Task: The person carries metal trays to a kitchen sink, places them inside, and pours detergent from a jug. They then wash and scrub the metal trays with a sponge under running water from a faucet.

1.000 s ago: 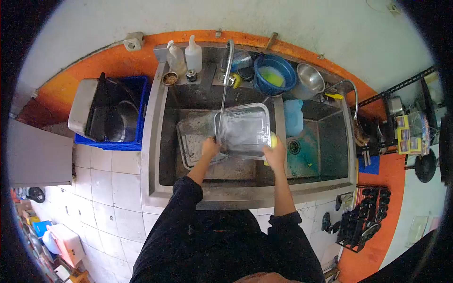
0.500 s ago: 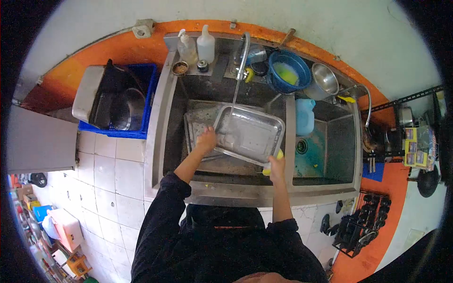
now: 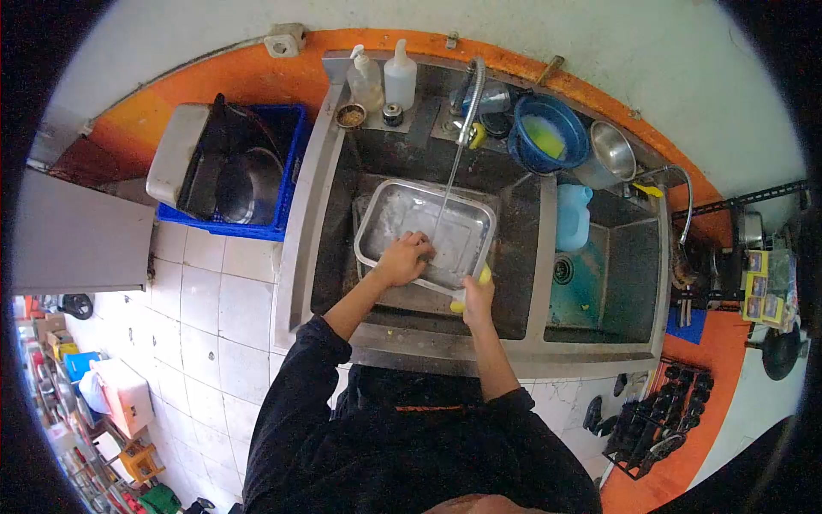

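A rectangular metal tray (image 3: 458,218) lies over the left sink basin, and a thin stream of water from the faucet (image 3: 473,98) runs into it. Inside the tray, my left hand (image 3: 406,259) touches the bottom with bent, slightly spread fingers and holds nothing. At the tray's lower right corner my right hand (image 3: 479,300) is closed on the rim, with a yellow sponge (image 3: 485,275) pressed between hand and tray. Part of another tray (image 3: 360,206) shows beneath the first.
Behind the basins stand two soap bottles (image 3: 400,79), a blue bucket (image 3: 548,134) and a steel pot (image 3: 611,151). A light blue jug (image 3: 574,218) is in the right basin (image 3: 629,283). Left of the sink, a blue crate (image 3: 295,163) holds pans.
The tray has moved left and now lies lower in the basin. My left hand has gone from the tray's left edge to its inside. The view has shifted.
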The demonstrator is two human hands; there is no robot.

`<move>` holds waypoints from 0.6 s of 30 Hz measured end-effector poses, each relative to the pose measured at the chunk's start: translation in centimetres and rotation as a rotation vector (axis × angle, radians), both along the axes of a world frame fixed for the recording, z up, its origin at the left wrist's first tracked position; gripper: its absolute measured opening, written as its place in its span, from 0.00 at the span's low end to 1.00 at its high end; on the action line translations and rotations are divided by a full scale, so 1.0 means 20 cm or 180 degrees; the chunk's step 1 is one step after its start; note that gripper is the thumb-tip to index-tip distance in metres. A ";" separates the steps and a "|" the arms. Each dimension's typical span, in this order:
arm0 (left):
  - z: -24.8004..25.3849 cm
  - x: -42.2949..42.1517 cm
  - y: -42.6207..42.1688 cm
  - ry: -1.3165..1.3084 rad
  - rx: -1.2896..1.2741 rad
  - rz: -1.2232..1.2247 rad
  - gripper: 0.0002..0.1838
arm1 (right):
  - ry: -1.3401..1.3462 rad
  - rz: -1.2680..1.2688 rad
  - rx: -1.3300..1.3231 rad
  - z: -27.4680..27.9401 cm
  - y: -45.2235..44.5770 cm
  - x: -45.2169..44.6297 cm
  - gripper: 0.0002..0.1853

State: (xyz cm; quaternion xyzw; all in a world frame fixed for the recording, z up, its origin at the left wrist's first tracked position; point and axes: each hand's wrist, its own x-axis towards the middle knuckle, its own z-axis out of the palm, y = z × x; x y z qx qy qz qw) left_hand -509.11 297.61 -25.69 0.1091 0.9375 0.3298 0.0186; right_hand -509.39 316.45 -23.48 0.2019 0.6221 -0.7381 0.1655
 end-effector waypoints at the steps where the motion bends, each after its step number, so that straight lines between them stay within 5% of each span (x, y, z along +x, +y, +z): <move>1: -0.01 0.00 0.00 0.0103 0.0061 0.0022 0.18 | 0.0040 0.0035 -0.0015 0.00 0.00 0.00 0.21; 18: 0.01 0.04 0.01 0.0077 -0.0040 0.0282 0.13 | 0.0144 -0.0233 -0.0058 -0.13 0.00 0.05 0.20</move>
